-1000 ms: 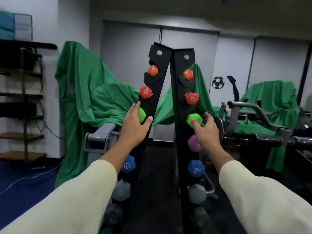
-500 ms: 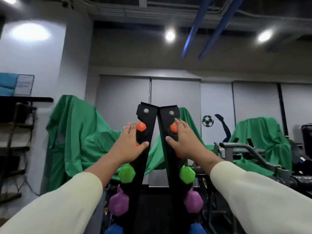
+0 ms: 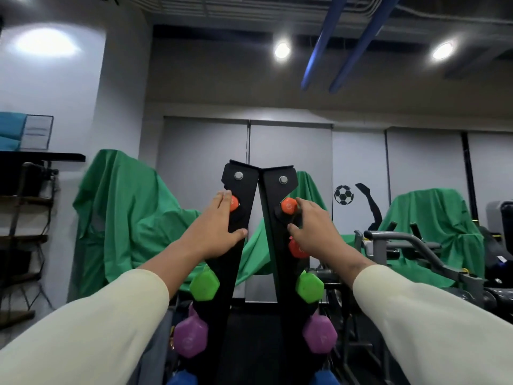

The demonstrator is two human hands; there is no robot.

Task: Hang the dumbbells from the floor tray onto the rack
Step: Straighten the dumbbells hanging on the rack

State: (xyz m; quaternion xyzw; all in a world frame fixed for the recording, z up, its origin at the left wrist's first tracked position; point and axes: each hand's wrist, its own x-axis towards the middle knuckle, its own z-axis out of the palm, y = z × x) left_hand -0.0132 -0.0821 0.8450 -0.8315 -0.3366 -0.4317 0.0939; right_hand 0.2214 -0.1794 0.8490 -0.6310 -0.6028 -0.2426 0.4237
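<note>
Here the top orange dumbbell point(image 3: 288, 206) on the black rack point(image 3: 277, 245) is touched by relaxed fingers of the left hand point(image 3: 216, 229) and right hand point(image 3: 313, 232); nothing is gripped

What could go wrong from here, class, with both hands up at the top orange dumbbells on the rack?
1. The left hand lies flat over the left orange dumbbell without curling round it; a nudge might unseat it.
2. The right hand reaches beside the right orange dumbbell; if that slips, it could strike the red dumbbell directly below.
3. Both hands sit at the top of the tall black rack; pushing there could possibly tip it.
</note>
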